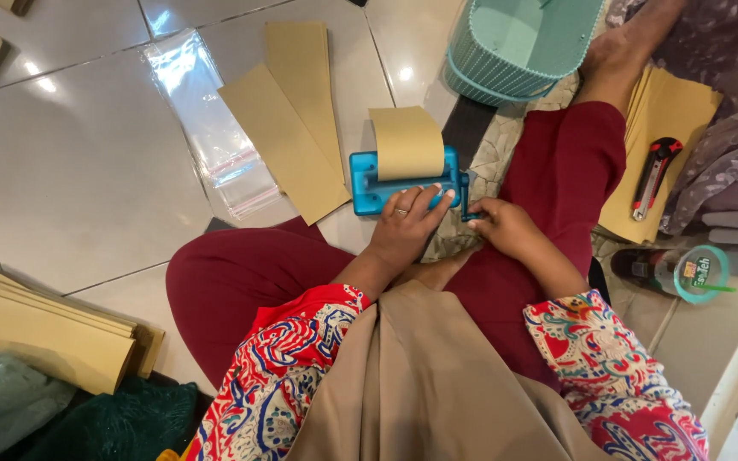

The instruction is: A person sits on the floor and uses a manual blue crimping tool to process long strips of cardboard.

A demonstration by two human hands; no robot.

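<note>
A small blue hand-crank machine (pixel 369 183) sits on the tiled floor in front of my crossed legs. A tan paper strip (pixel 406 141) curls up out of its top. My left hand (pixel 407 224), with a ring on one finger, presses down on the machine's near edge. On the machine's right side is a dark blue crank handle (pixel 466 198), and my right hand (pixel 500 225) is closed around it.
Two long tan paper strips (pixel 296 119) and a clear plastic sleeve (pixel 207 119) lie on the floor beyond the machine. A teal basket (pixel 514 47) stands at the back. A red utility knife (pixel 655 175) rests on tan sheets (pixel 685 107) at right. More tan stacks (pixel 44 329) lie at left.
</note>
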